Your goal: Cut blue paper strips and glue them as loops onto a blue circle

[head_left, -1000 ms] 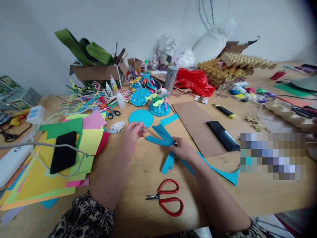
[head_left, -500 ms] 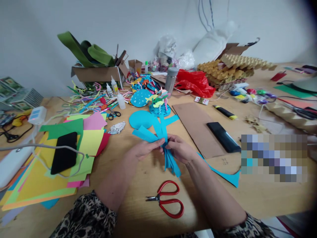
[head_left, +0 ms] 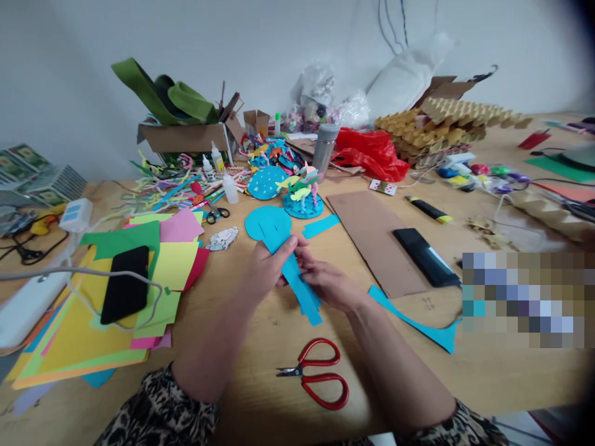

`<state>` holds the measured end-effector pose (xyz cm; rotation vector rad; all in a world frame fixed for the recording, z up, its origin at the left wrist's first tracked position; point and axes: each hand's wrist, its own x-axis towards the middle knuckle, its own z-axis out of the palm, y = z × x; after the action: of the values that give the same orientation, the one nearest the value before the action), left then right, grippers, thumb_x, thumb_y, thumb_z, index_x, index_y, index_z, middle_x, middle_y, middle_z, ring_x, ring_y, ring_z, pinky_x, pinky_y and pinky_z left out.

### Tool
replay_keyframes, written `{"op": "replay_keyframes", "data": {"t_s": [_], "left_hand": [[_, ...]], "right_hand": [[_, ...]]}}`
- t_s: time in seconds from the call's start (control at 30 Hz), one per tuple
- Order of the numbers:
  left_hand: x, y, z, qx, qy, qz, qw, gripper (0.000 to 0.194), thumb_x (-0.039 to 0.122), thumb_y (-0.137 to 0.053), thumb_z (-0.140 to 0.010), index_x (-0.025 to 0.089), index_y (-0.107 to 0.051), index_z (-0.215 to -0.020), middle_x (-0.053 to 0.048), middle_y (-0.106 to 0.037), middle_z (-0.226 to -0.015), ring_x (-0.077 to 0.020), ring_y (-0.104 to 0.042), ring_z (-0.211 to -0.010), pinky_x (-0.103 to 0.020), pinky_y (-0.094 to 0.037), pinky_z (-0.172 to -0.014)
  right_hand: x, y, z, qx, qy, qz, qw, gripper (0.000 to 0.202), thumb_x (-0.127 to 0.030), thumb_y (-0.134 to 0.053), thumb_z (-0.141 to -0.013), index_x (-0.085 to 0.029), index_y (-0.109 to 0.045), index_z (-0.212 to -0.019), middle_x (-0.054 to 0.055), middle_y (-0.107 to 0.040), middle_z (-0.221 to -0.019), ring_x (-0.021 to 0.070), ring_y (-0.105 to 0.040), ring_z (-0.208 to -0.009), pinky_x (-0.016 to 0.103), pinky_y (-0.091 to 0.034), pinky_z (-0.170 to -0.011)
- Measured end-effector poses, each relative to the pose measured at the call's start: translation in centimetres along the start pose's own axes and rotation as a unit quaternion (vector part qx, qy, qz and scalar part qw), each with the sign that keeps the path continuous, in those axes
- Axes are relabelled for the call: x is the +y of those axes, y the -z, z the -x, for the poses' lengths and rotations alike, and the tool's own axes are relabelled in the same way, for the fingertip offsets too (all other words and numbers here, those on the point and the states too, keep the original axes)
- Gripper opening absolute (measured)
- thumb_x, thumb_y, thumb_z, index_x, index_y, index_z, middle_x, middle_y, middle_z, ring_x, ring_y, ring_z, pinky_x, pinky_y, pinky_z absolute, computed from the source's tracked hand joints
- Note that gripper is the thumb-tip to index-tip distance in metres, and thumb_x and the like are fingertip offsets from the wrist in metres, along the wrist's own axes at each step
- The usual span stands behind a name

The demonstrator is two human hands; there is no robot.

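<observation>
Across the pale wooden table (head_left: 251, 347), beneath both hands, colourful craft materials lie spread out. Near its middle, a bundle of flat, bright-blue paper strips (head_left: 301, 288) slants from upper left to lower right, its lower ends uneven, its upper end overlapping a round blue paper disc (head_left: 267, 222). The left hand (head_left: 274, 263) closes on the bundle, thumb over the front; the right hand (head_left: 332, 282) is partly curled, its fingers touching the strips' right edge, though how firmly they grip cannot be told. Towards the wall stands an open brown cardboard box (head_left: 186, 137), holding rolled green sheet material (head_left: 160, 99) and thin dark sticks. Nearer are a grey lidded bottle (head_left: 324, 148), contents hidden, red-handled scissors (head_left: 318, 373) just below the bundle, and a small translucent white squeeze bottle (head_left: 230, 189).
</observation>
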<state>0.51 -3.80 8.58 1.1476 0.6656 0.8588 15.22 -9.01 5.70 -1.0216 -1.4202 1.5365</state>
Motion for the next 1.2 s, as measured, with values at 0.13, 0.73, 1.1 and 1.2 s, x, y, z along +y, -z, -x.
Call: {"op": "replay_keyframes", "data": {"t_s": [0.13, 0.73, 1.1, 1.2], "left_hand": [[0.4, -0.1, 0.2, 0.015, -0.074, -0.019, 0.997, 0.027, 0.044, -0.063, -0.084, 0.018, -0.067, -0.088, -0.001, -0.066, -0.064, -0.0145, -0.063, -0.055, -0.024, -0.05, -0.048], [1.0, -1.1, 1.2, -0.047, -0.048, -0.057, 0.996, 0.021, 0.035, -0.067, -0.081, 0.018, -0.064, -0.068, 0.002, -0.057, -0.051, -0.012, -0.059, -0.054, -0.029, -0.053, -0.069], [0.4, -0.7, 0.2, -0.052, 0.053, 0.086, 0.994, 0.024, 0.04, -0.066, -0.08, 0.017, -0.065, -0.081, 0.002, -0.055, -0.055, -0.0125, -0.057, -0.053, -0.026, -0.051, -0.056], [0.6, -0.3, -0.6, 0.022, 0.046, 0.119, 0.992, 0.018, 0.036, -0.063, -0.083, 0.019, -0.063, -0.078, 0.004, -0.051, -0.053, -0.0112, -0.054, -0.05, -0.028, -0.054, -0.061]], "right_hand": [[0.8, -0.3, 0.1, -0.021, 0.0, -0.043, 0.999, 0.047, -0.05, -0.065, -0.078, -0.019, -0.059, -0.113, 0.007, -0.066, -0.099, 0.0205, -0.063, -0.093, 0.034, -0.05, -0.077], [3.2, -2.3, -0.5, 0.056, -0.013, 0.012, 0.998, 0.024, -0.034, -0.075, -0.071, -0.018, -0.059, -0.077, 0.001, -0.062, -0.073, 0.0166, -0.06, -0.071, 0.032, -0.052, -0.066], [2.8, -1.7, -0.5, -0.003, -0.002, -0.016, 1.0, 0.022, -0.038, -0.071, -0.078, -0.017, -0.065, -0.081, 0.004, -0.069, -0.08, 0.0171, -0.066, -0.076, 0.034, -0.055, -0.075], [2.6, -1.2, -0.2, -0.053, -0.006, -0.011, 0.999, 0.029, -0.045, -0.066, -0.082, -0.016, -0.065, -0.079, 0.004, -0.07, -0.074, 0.0153, -0.066, -0.072, 0.031, -0.054, -0.072]]}}
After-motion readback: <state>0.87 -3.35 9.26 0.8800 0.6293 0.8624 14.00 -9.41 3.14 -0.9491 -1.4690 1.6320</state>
